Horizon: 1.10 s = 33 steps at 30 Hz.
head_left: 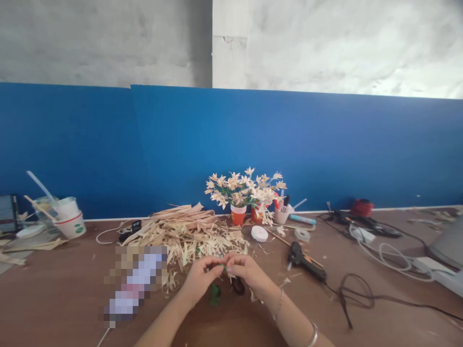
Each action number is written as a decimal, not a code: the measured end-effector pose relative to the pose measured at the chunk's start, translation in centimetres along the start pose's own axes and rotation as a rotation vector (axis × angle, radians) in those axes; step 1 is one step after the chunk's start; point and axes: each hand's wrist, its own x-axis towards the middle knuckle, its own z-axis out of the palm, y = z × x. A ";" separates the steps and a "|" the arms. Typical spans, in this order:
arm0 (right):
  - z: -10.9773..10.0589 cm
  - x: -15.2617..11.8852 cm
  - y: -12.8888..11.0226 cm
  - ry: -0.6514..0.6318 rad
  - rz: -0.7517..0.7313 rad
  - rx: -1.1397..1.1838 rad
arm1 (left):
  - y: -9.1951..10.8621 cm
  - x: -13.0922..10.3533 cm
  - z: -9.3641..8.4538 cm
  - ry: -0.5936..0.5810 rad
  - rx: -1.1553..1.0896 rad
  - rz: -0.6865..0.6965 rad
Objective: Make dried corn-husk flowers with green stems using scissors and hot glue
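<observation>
Small green piece [224,267], bright, mostly hidden, pinched between fingers [237,260].

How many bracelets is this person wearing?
2, both on the right arm: a thin bracelet and, farther up, a silver bangle. Others may be out of frame.

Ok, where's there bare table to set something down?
Left side: between the white paper cup and the pixelated item. Right side: between your right forearm and the glue gun. Crowded: the middle back, with dried strips, flowers and white roll.
</observation>
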 end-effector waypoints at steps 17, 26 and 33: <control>0.1 -0.2 0.5 -0.174 0.092 0.267 | 0.8 -0.4 0.2 0.013 0.101 0.105; -0.2 0.0 0.5 -0.137 0.115 0.072 | 1.4 -0.6 0.4 0.011 0.155 0.094; 1.6 -0.6 0.3 0.258 -0.442 -0.778 | 0.0 0.0 0.5 0.119 0.185 0.062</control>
